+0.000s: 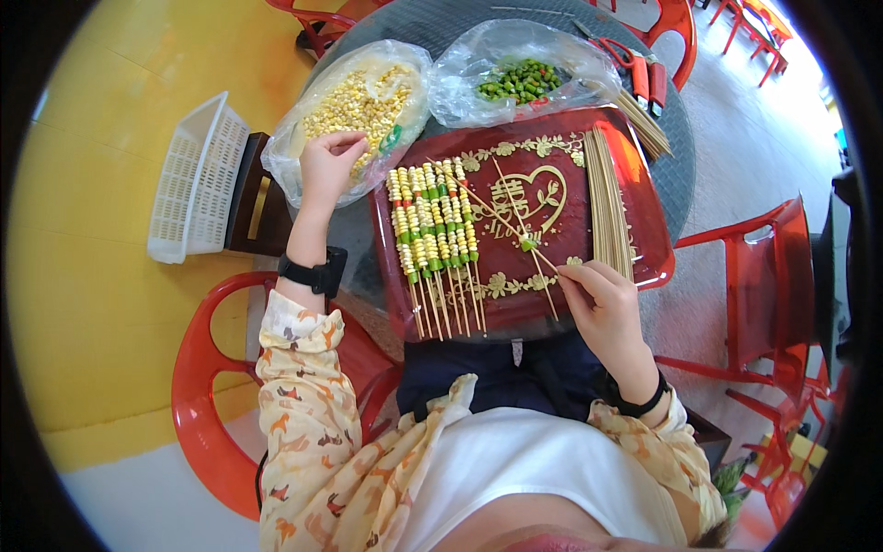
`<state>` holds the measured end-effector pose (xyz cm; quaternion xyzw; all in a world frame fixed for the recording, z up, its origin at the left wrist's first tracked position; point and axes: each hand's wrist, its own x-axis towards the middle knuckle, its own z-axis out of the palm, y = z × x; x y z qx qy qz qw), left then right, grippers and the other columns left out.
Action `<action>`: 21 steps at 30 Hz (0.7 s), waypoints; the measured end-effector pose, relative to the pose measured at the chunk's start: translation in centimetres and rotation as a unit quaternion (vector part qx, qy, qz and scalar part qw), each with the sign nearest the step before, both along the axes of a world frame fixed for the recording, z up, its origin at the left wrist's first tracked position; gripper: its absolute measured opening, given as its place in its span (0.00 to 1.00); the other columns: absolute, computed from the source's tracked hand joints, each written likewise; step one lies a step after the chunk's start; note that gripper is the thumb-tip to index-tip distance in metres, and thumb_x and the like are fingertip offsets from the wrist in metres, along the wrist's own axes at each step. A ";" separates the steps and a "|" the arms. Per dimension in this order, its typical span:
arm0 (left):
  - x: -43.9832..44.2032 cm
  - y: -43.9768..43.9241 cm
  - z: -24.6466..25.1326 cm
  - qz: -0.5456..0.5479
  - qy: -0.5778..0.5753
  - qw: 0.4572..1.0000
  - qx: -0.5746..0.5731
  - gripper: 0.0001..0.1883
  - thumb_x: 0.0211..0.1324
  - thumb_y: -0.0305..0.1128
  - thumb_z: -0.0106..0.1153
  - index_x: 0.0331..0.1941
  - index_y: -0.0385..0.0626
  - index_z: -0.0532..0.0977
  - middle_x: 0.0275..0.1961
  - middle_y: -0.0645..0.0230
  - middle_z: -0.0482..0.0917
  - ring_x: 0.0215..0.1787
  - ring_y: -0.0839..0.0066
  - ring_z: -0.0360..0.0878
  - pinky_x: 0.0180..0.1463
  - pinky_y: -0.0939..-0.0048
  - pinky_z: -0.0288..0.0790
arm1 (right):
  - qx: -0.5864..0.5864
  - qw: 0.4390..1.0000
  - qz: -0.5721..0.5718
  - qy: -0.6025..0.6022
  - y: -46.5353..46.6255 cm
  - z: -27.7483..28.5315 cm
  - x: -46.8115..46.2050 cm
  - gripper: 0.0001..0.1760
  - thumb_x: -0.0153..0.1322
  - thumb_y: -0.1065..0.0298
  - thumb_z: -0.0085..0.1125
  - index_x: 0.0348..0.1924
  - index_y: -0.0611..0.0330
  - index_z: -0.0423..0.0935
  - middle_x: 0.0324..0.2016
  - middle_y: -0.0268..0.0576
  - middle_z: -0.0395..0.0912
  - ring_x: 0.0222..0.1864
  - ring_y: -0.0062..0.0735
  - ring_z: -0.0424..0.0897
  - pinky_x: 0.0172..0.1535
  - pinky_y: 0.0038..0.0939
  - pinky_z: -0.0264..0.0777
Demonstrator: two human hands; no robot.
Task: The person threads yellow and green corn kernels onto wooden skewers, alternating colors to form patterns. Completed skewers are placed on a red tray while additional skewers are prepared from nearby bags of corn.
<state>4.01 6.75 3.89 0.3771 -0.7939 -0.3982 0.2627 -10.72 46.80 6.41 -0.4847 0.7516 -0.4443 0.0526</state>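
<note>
My left hand (336,162) is over the near edge of a clear plastic bag of corn kernels (359,103). Its thumb and fingertips are drawn together; whether a kernel sits between them is hidden. My right hand (603,303) pinches the lower end of a thin wooden skewer (483,205) slanting up to the left over a red tray (386,303). This skewer crosses a second skewer (545,286), and a green pepper piece (528,244) sits at the crossing; which one carries it is unclear. Several finished skewers (434,221) of corn and pepper lie side by side on the tray's left.
A bundle of bare skewers (607,207) lies along the tray's right side. Behind the tray are a bag of cut peppers (521,83), red-handled scissors (617,52) and more skewers (645,124). A white plastic basket (200,186) stands left, and red chairs (766,297) surround the round table (679,186).
</note>
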 end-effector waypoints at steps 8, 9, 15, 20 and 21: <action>-0.1 4.4 1.5 -0.045 0.142 0.978 0.144 0.11 0.60 0.22 0.70 0.46 0.35 0.86 0.44 0.64 0.90 0.44 0.80 0.87 0.50 0.79 0.79 | 0.001 1.000 -0.003 -0.027 -0.1 0.7 0.4 0.07 0.69 0.81 0.67 0.41 0.66 0.85 0.29 0.50 0.81 0.30 0.49 0.83 0.33 0.38 0.76; -0.1 5.0 1.7 -0.046 0.156 0.974 0.159 0.10 0.61 0.22 0.70 0.46 0.35 0.86 0.43 0.64 0.90 0.43 0.81 0.87 0.49 0.79 0.79 | 0.007 0.999 -0.005 -0.036 -0.1 0.8 0.5 0.07 0.69 0.81 0.67 0.41 0.66 0.85 0.29 0.50 0.81 0.30 0.49 0.83 0.33 0.38 0.76; -0.4 7.5 2.3 -0.056 0.183 0.970 0.149 0.09 0.62 0.21 0.69 0.46 0.34 0.86 0.44 0.64 0.89 0.42 0.82 0.86 0.49 0.80 0.79 | 0.010 0.999 0.012 -0.044 -0.1 0.8 0.8 0.06 0.69 0.79 0.68 0.40 0.66 0.85 0.28 0.50 0.81 0.29 0.49 0.83 0.33 0.38 0.77; -0.4 8.6 2.2 -0.068 0.190 0.970 0.137 0.08 0.63 0.21 0.68 0.46 0.34 0.85 0.44 0.64 0.89 0.42 0.82 0.86 0.49 0.80 0.79 | 0.005 1.000 0.013 -0.028 -0.2 0.7 0.8 0.06 0.70 0.79 0.67 0.40 0.66 0.85 0.29 0.50 0.82 0.29 0.50 0.84 0.33 0.39 0.77; -0.4 8.8 2.2 -0.077 0.205 0.965 0.141 0.08 0.64 0.21 0.68 0.46 0.34 0.85 0.44 0.64 0.89 0.42 0.81 0.86 0.49 0.80 0.79 | 0.011 0.999 0.011 -0.029 -0.2 0.6 0.8 0.06 0.70 0.79 0.67 0.40 0.66 0.85 0.29 0.50 0.82 0.29 0.50 0.84 0.33 0.39 0.77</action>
